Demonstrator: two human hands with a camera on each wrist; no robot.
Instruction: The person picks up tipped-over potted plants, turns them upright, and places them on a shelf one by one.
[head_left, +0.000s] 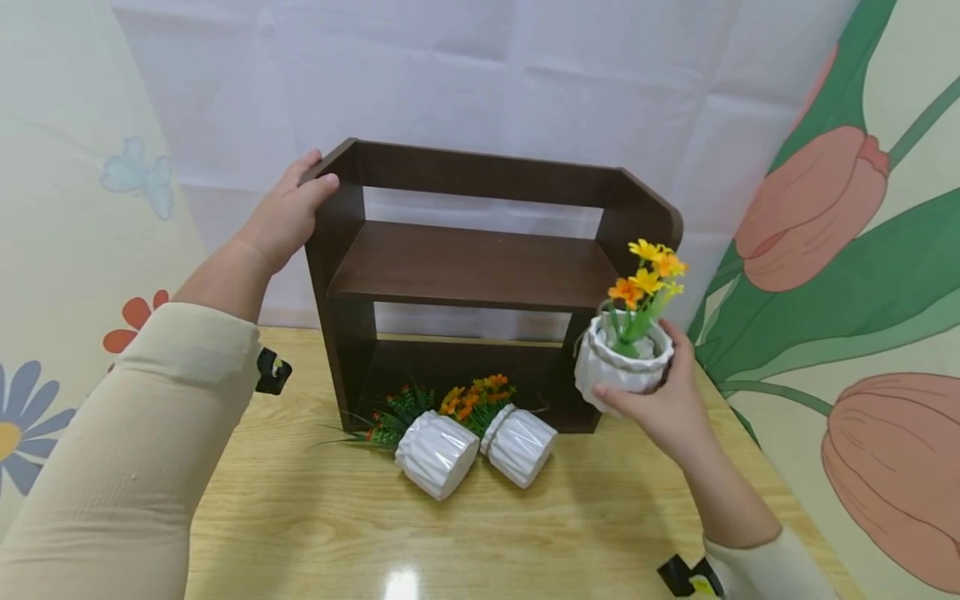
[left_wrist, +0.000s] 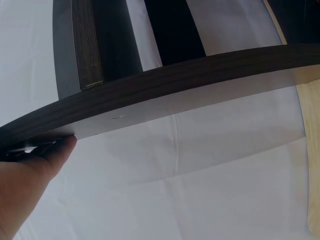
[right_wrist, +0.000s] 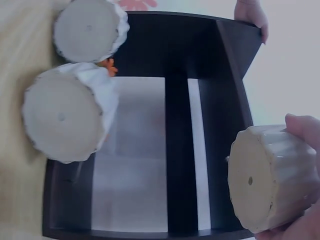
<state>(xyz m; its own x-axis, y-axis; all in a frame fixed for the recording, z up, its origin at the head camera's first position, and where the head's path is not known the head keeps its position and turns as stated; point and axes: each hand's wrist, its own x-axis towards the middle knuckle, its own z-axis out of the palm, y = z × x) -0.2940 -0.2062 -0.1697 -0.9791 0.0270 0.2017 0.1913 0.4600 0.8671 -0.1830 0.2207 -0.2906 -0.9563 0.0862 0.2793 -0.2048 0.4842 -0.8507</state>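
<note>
A dark brown two-tier shelf (head_left: 480, 267) stands upright on the table. My left hand (head_left: 288, 212) grips the top corner of its left side panel, thumb on the near side; in the left wrist view the fingers (left_wrist: 60, 152) wrap that panel's edge. My right hand (head_left: 667, 400) holds a white ceramic flowerpot (head_left: 618, 367) with yellow and orange artificial flowers (head_left: 647, 275), raised in front of the shelf's right side. The right wrist view shows the round base of this held pot (right_wrist: 250, 180), with a small hole in it.
Two more white flowerpots lie tipped at the shelf's foot, bases toward me: one (head_left: 437, 454) with red-dotted greenery, another (head_left: 519, 446) with orange flowers. The wooden table (head_left: 337, 525) runs beneath. A white cloth (head_left: 450, 75) hangs behind, and a tulip-painted wall (head_left: 862, 333) stands on the right.
</note>
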